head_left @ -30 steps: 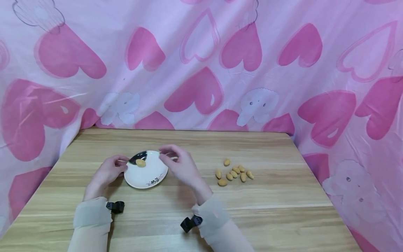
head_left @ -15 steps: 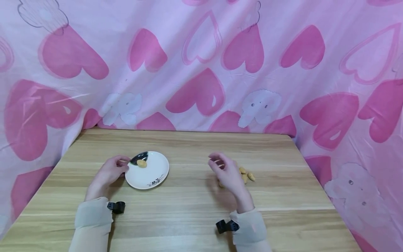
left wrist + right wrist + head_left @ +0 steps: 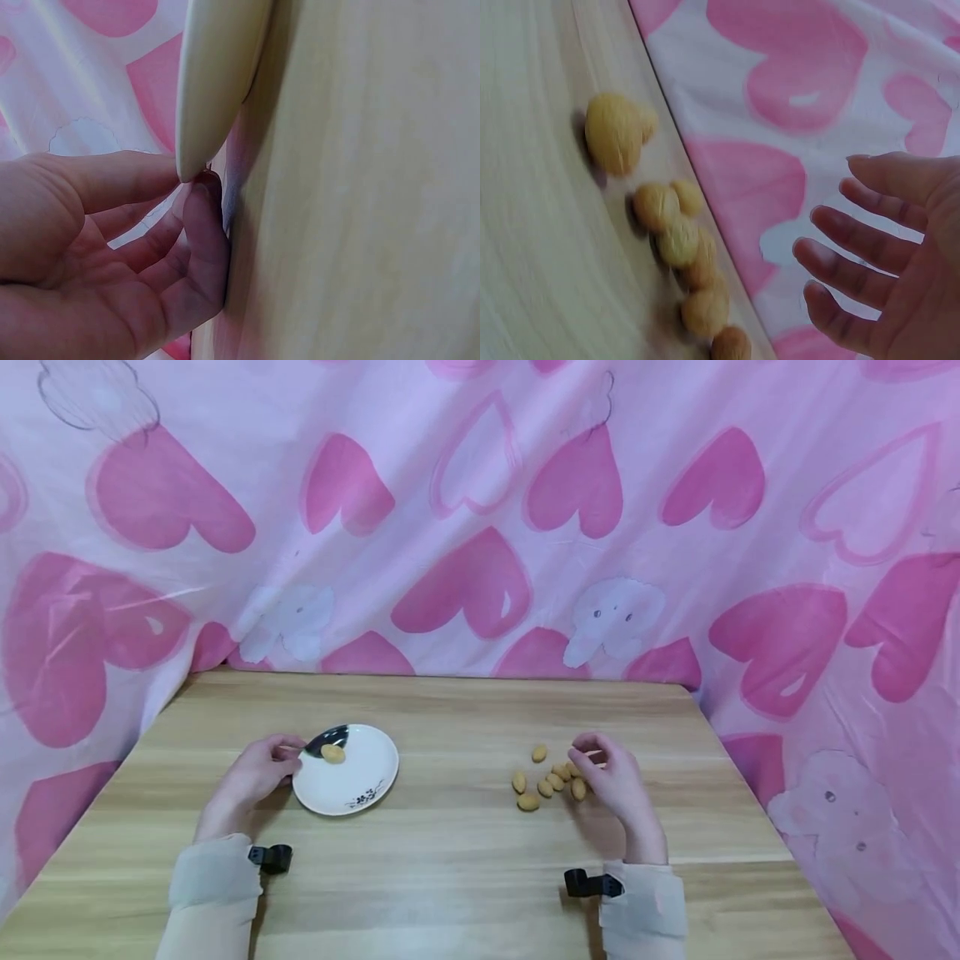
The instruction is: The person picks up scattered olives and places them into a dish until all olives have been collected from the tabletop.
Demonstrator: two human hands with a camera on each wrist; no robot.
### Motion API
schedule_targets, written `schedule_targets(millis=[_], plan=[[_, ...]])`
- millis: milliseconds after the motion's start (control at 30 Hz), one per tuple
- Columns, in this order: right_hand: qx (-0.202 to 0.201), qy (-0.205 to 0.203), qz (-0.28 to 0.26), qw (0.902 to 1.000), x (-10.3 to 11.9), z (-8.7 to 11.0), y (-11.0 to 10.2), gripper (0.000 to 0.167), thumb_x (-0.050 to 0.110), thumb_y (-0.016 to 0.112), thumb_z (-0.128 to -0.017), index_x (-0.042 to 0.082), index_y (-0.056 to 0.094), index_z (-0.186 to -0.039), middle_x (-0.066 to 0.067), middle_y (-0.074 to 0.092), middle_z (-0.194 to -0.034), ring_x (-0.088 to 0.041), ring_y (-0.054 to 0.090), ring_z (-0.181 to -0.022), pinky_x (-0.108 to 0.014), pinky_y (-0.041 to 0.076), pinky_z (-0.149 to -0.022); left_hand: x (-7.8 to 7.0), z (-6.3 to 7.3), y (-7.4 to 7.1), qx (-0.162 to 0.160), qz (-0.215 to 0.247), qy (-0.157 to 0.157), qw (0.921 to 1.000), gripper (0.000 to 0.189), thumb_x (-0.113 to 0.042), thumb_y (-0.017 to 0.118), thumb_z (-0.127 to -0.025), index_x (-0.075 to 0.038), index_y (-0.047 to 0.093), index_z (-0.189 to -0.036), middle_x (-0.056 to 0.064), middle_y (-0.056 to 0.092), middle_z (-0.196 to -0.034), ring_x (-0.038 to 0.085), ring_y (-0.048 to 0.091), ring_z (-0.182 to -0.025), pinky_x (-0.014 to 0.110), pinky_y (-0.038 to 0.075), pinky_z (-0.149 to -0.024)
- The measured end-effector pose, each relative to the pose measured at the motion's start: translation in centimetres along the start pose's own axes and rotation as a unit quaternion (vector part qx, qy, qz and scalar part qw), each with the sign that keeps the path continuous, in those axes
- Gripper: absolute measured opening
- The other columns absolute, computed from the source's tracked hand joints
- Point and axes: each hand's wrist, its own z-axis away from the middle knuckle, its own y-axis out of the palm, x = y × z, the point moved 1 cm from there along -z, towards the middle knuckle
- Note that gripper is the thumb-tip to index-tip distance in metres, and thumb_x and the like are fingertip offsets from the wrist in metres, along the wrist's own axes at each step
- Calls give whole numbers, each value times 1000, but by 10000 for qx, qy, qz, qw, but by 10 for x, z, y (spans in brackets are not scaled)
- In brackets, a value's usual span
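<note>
A white round plate [image 3: 367, 764] with a dark patch and a small floral print is on the left side of the table. One tan oval nut [image 3: 333, 753] lies on it, at the dark patch. My left hand [image 3: 255, 774] pinches the plate's left rim; in the left wrist view the thumb is over the edge [image 3: 187, 142] and a finger is under it. My right hand [image 3: 618, 785] hovers by the right end of a loose group of tan nuts [image 3: 528, 802]. Its fingers are apart and relaxed with nothing between them in the right wrist view, where several nuts [image 3: 613, 139] appear.
Both hands work over a wooden table [image 3: 450, 877]. A pink and white curtain [image 3: 465, 468] with hearts hangs behind it and along its sides. Small black cameras [image 3: 588, 883] are strapped to both wrists.
My right hand has left the plate's right rim and swept right, passing over the nuts to their right end. My left hand stays at the plate's left rim.
</note>
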Motion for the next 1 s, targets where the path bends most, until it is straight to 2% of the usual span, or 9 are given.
schedule_targets(millis=[133,233,400,500,733,1000], plan=[[196,350,-3,9992,-9,2,-5,23,18,65,-95,3,62,-112,-13,63,-110,-27,60,-91,-37,49,-76,4,2,0,69,217,-23,9997,39,-3,51,-96,7,46,-134,26,55,-115,29,56,-95,35,50,-76],[309,641,73,9974,-18,4,-12,30,21,65,-95,4,60,-118,-16,60,-113,-28,58,-92,-36,49,-72,5,2,0,37,207,-15,9998,39,-4,51,-97,7,46,-134,25,56,-115,28,56,-94,35,50,-76],[412,1013,17,9940,-38,6,-26,37,20,65,-95,-1,54,-123,-19,55,-109,-31,58,-92,-38,50,-71,3,0,-1,40,175,-119,9998,40,-5,51,-97,5,46,-135,25,55,-117,29,55,-96,36,50,-77],[452,1230,-188,9912,-48,8,-27,35,15,64,-95,-3,53,-122,-19,55,-106,-31,61,-86,-38,52,-68,2,-3,-2,6,174,-101,9998,40,-5,51,-96,5,46,-135,25,54,-116,30,55,-96,35,49,-77],[685,1167,-63,9908,-59,7,-20,28,6,64,-92,-5,57,-117,-17,60,-101,-21,59,-85,-31,50,-65,1,-3,-5,-63,121,-44,9999,40,-2,50,-95,6,47,-134,23,55,-111,28,55,-90,34,48,-73],[758,1149,287,9901,-63,7,-13,17,1,63,-90,-1,59,-106,-10,57,-89,-19,54,-77,-31,47,-65,0,-1,-3,5,173,-111,9998,40,-4,50,-95,6,47,-134,24,55,-113,30,55,-93,36,48,-76]])
